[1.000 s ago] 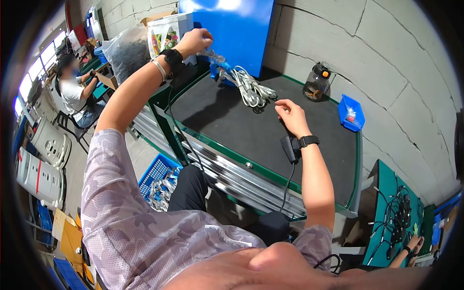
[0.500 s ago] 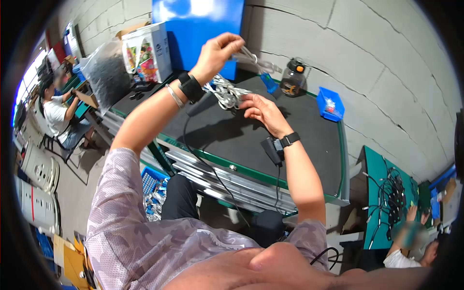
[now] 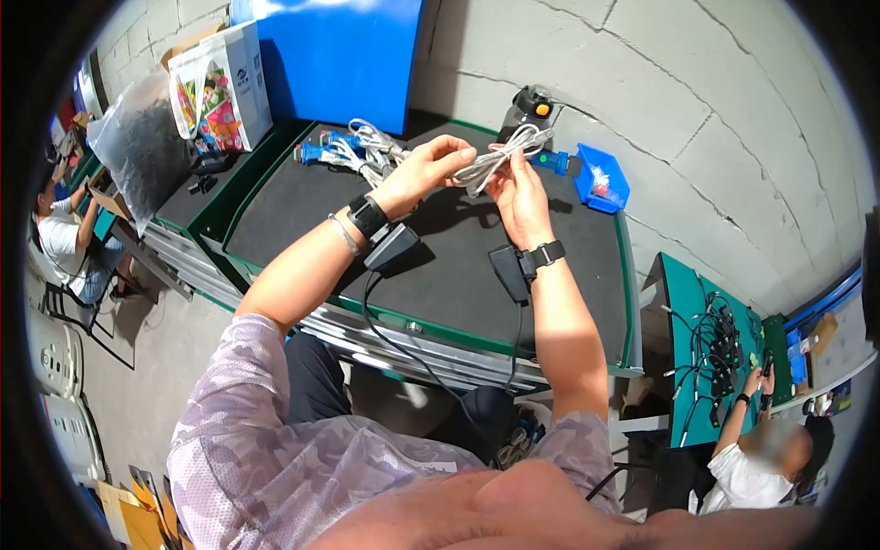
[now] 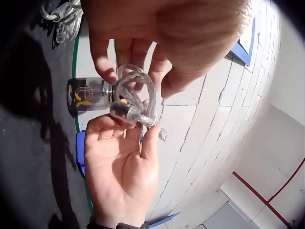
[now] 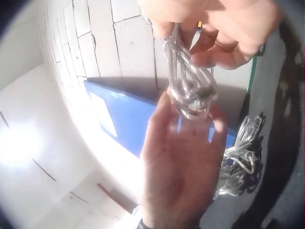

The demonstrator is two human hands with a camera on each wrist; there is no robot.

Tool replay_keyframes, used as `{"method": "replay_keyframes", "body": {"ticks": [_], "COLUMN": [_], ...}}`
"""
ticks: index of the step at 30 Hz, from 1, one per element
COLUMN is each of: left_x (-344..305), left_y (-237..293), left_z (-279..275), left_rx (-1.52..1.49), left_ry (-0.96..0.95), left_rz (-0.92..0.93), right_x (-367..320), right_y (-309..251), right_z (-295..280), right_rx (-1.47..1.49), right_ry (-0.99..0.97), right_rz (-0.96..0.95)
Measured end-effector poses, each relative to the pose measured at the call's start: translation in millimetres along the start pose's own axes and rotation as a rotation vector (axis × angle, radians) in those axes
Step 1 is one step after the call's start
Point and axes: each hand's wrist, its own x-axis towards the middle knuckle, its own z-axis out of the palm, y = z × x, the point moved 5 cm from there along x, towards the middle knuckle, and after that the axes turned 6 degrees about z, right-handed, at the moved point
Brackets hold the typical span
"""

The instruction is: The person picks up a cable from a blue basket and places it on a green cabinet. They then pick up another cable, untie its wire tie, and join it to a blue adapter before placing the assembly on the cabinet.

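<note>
Both hands hold a coiled clear-sheathed grey cable [image 3: 500, 167] up over the dark tabletop [image 3: 449, 266]. At its left end the left hand [image 3: 417, 179] grips the loops between thumb and fingers. My right hand [image 3: 522, 211] pinches the coil from below, thumb against the strands. A blue connector [image 3: 557, 163] sticks out on the right side of the coil. In the left wrist view the looped cable [image 4: 136, 95] lies between the two hands. More coiled cables [image 3: 367, 151] with blue connectors [image 3: 316, 151] lie on the table behind the left hand.
A dark bottle [image 3: 527, 110] and a blue bin [image 3: 602, 179] holding small parts stand along the wall. At the back left are a blue panel [image 3: 335, 64], a printed bag [image 3: 220, 92] and a filled plastic sack [image 3: 137, 151]. Wires from the wrist devices hang over the table's front edge.
My left hand has come from the back left toward the middle, bringing a cable off the pile. The right hand has moved up and now holds it too. The head view has shifted right.
</note>
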Motion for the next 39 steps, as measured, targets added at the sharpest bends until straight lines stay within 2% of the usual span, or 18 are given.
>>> {"method": "replay_keyframes", "body": {"ticks": [2,3,4,9,12,16,18,21,22,24,26,29,30,32,33,34,36,39], "left_x": [-9,-12,-14,-15,-16,-19,-21,-25,-26,-28,-26,-24,-22,-15,-14,-14,-12,-13], "left_y": [6,7,4,2,2,-4,-6,-15,-14,-16,-24,-10,-12,-4,-4,6,10,16], "left_z": [8,13,16,18,24,32,37,45,45,46,46,42,39,23,18,15,11,9], "left_rx": [-0.106,-0.15,-0.212,-0.127,-0.04,-0.081,-0.138,-0.49,-0.49,-0.608,-0.601,-0.276,-0.277,0.068,0.179,0.313,0.421,0.432], "left_ry": [-0.061,-0.171,-0.292,-0.282,-0.312,-0.307,-0.313,-0.389,-0.389,-0.364,-0.383,-0.316,-0.32,-0.224,-0.123,-0.051,-0.034,0.068], "left_rz": [-0.117,-0.18,-0.226,-0.132,-0.033,-0.023,-0.041,-0.209,-0.209,-0.339,-0.338,-0.139,-0.137,0.075,0.082,0.196,0.28,0.269], "right_x": [-2,-5,-4,-3,-3,-3,-4,-7,-8,-8,-7,-8,-8,-7,-7,-7,-10,-10], "right_y": [2,0,0,2,5,10,12,9,10,12,13,11,9,5,3,0,-4,-4], "right_z": [6,12,12,5,6,1,5,15,15,14,13,10,8,9,10,12,15,13], "right_rx": [-0.021,-0.052,-0.105,-0.132,-0.104,-0.111,-0.12,-0.155,-0.155,-0.136,-0.136,-0.143,-0.154,-0.169,-0.146,-0.122,-0.108,-0.103], "right_ry": [0.011,-0.007,-0.127,-0.028,-0.013,-0.043,-0.019,0.009,0.009,-0.003,-0.003,0.036,0.024,0.014,0.025,0.036,0.031,0.027], "right_rz": [0.044,0.047,0.047,0.026,0.041,0.049,0.041,0.041,0.042,0.057,0.045,0.064,0.055,0.044,0.004,-0.036,-0.029,-0.013]}}
